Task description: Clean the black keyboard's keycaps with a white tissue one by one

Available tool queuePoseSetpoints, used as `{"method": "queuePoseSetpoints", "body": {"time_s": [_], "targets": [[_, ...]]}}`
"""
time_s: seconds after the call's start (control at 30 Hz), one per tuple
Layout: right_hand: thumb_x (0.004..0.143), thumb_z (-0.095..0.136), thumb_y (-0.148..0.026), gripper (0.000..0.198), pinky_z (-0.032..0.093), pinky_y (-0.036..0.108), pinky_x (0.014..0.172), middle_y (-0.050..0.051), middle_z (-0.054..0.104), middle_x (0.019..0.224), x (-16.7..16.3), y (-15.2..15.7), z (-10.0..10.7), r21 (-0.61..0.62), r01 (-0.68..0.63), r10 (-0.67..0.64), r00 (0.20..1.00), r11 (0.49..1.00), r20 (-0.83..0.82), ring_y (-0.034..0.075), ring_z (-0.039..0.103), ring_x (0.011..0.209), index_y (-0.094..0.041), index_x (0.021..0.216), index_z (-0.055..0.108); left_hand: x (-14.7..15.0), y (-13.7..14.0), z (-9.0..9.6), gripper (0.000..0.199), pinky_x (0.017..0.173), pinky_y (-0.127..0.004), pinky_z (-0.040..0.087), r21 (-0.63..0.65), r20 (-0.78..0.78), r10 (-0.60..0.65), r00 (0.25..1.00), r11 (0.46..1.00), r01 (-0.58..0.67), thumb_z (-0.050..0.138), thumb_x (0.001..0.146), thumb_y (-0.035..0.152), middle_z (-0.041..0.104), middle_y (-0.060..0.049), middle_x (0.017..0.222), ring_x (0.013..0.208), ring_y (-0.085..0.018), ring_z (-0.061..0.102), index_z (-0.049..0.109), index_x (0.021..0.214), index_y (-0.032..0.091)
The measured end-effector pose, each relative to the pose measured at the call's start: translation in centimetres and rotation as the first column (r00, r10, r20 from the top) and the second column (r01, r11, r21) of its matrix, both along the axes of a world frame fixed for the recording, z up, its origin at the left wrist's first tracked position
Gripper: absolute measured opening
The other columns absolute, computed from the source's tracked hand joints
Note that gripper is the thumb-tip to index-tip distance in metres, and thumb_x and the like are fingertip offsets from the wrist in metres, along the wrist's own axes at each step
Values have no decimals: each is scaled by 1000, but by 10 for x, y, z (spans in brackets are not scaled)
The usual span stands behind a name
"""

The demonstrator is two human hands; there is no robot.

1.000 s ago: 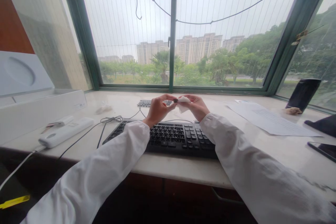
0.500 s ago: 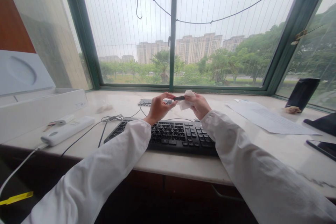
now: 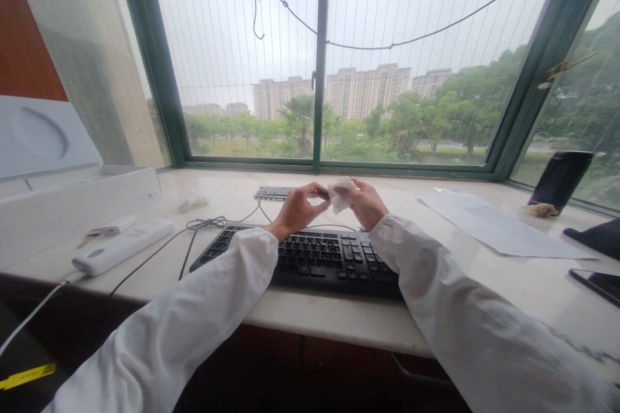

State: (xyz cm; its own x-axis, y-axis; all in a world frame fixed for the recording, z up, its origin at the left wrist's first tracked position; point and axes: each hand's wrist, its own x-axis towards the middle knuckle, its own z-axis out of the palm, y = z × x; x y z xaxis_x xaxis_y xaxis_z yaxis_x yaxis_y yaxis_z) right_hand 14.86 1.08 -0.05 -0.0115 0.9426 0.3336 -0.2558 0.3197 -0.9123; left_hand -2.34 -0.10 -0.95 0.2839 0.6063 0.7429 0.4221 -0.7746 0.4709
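Two bare hands meet above a long black plastic keyboard (image 3: 312, 253) on a pale stone-like worktop (image 3: 334, 321). The left hand (image 3: 295, 211) holds a small dark piece (image 3: 323, 194) in a narrow pinch between thumb and fingers. The right hand (image 3: 371, 205) has its fingers closed on a crumpled white tissue (image 3: 338, 204), just beside the piece; whether they touch is too small to tell.

Half a second ago the piece lay lengthwise between the hands, its long dark side plainly in view. Now less of it shows, mostly tucked at the left fingertips, and the tissue sits more bunched next to it. That suggests the piece is being turned to offer the tissue another side, the handling seemingly still under way. Behind the left hand, a small grey block of keys (image 3: 272, 193) lies on the worktop, apart from the tissue.
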Motion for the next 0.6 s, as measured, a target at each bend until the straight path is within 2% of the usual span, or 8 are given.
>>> {"method": "queuePoseSetpoints", "body": {"time_s": [0.07,0.17,0.27,0.33,0.43,0.5,0.6], "targets": [[51,85,-30,41,52,30,65,3,69,76,5,8,-2,-18,129,-129,991,992,-35,18,64,70,-17,84,63,0,0,1,19,71,-25,51,-37,38,0,999,999,1,67,80,30,72,-4,95,86,-16,66,69,95,18],[54,83,-29,43,54,31,67,5,70,81,15,15,-1,-19,318,-318,947,948,-43,19,66,74,-17,91,62,-1,1,3,23,76,-27,53,-113,108,-12,994,993,24,67,80,34,72,-7,101,89,-17,67,71,97,18],[60,79,-32,45,54,32,67,6,72,85,19,10,3,83,403,-408,911,912,59,20,67,77,-17,100,64,-1,3,3,27,78,-29,53,-204,163,-21,986,977,54,70,78,35,73,-8,99,87,-18,67,72,97,17],[65,76,-35,41,53,32,68,6,73,88,17,4,5,212,369,-405,900,905,160,20,67,79,-18,100,67,-1,4,2,30,73,-28,52,-276,190,-21,982,958,74,71,77,38,73,-9,95,81,-17,67,72,98,16],[69,73,-37,30,52,30,69,6,74,88,9,-5,3,385,201,-332,889,901,315,20,67,80,-18,92,71,0,5,1,37,60,-24,49,-370,234,-27,972,922,115,72,75,43,73,-9,89,68,-14,62,73,99,15],[69,73,-36,26,52,30,67,5,74,86,4,-8,0,426,94,-278,876,900,394,20,67,78,-19,89,72,1,6,0,42,52,-21,43,-416,260,-24,965,899,134,74,71,46,73,-9,86,59,-10,57,73,98,14],[69,74,-36,24,51,29,64,5,74,82,3,-9,-3,435,44,-255,861,899,439,19,66,73,-20,88,73,2,8,-1,47,43,-19,34,-473,307,-34,951,862,183,75,68,50,70,-7,82,49,-6,45,73,96,13]]}}
